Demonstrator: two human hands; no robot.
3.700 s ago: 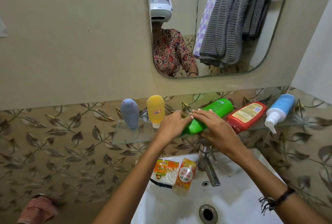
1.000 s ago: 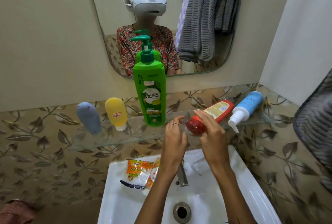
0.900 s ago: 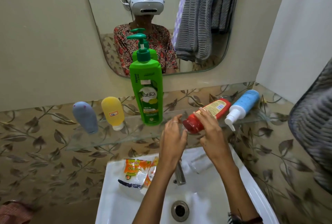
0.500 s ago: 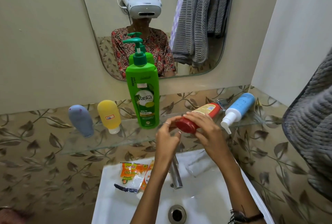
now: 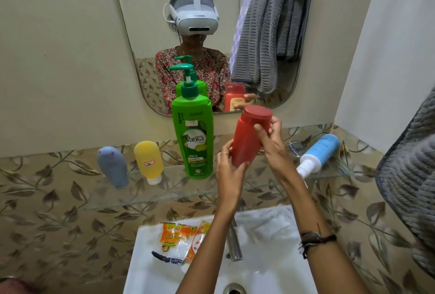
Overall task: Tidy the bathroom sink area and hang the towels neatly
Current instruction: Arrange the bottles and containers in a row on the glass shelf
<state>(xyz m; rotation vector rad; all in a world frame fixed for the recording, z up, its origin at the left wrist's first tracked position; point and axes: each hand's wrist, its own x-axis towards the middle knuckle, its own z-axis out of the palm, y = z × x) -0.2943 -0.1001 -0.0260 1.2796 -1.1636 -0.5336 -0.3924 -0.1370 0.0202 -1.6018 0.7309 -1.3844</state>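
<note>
A red bottle [image 5: 247,139] is held nearly upright above the glass shelf [image 5: 164,193], cap end up. My left hand [image 5: 229,171] grips its lower end from below. My right hand [image 5: 274,144] holds its upper part, fingers curled round just under the cap. A tall green pump bottle [image 5: 193,133] stands upright on the shelf to the left of it. A blue bottle with a white cap [image 5: 317,154] lies on its side at the shelf's right end. A grey towel [image 5: 409,176] hangs at the right edge of view.
A grey squeeze bottle [image 5: 113,166] and a yellow one [image 5: 149,161] stand cap-down on the shelf's left part. Two sachets [image 5: 176,242] lie on the white sink [image 5: 270,258] rim beside the tap [image 5: 234,244]. The mirror [image 5: 235,22] shows hanging towels.
The red bottle lay on its side on the shelf with both hands on it. Both hands have since lifted it off the shelf and turned it upright.
</note>
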